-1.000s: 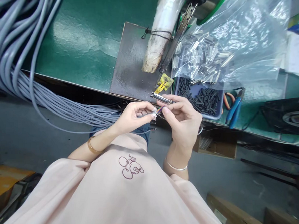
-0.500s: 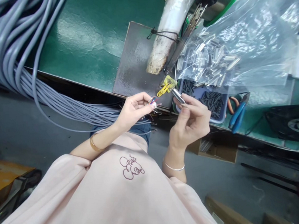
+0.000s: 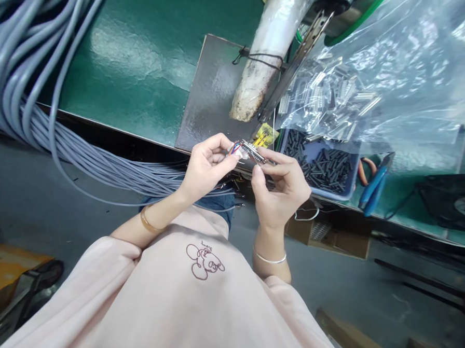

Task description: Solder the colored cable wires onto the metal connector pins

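Note:
My left hand (image 3: 210, 164) pinches the end of a cable, whose thin coloured wires (image 3: 236, 147) fan out past the fingertips. In my right hand (image 3: 282, 184) is a small metal connector strip (image 3: 253, 152), held between thumb and fingers with its far end at the coloured wires. Whether wires and strip touch is too small to tell. Just behind the strip is a yellow fixture (image 3: 267, 136), partly covered by it and by my right fingers, below a metal arm (image 3: 294, 61).
A thick bundle of grey cables (image 3: 111, 167) runs along the left. Right of my hands, a blue tray (image 3: 346, 195) holds black pieces, with a plastic bag (image 3: 399, 82) of metal strips over it. Blue-handled pliers (image 3: 374, 187) lie beside the tray. A wrapped white roll (image 3: 265, 53) hangs above the grey plate (image 3: 208, 87).
My right hand has moved left with the connector strip, away from the yellow fixture and up to the coloured wires. My left hand has barely moved.

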Available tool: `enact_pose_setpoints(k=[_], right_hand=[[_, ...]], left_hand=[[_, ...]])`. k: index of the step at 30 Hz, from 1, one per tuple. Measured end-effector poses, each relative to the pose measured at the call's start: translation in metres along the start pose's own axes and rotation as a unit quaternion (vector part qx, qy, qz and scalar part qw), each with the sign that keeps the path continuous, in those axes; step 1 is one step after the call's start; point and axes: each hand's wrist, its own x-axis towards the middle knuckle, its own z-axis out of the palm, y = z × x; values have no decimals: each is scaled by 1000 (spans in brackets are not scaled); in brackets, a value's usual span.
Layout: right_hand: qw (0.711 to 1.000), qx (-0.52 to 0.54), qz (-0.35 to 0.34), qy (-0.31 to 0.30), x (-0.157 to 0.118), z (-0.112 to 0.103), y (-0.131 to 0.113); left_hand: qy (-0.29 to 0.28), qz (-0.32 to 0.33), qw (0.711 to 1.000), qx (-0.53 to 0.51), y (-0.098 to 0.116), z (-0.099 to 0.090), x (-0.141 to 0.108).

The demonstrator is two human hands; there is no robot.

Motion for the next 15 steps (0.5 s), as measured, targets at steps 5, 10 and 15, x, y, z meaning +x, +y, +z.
enact_pose_setpoints(k=[5, 10, 15], right_hand=[[999, -14, -28, 4, 7, 2, 3], [998, -27, -49, 6, 14, 2, 3], [998, -25, -49, 9, 16, 3, 4]], left_hand=[[3, 17, 1000, 10, -2, 0, 6], [8, 5, 1000, 11, -1, 0, 9], [7, 8, 1000, -3, -1, 0, 9]])
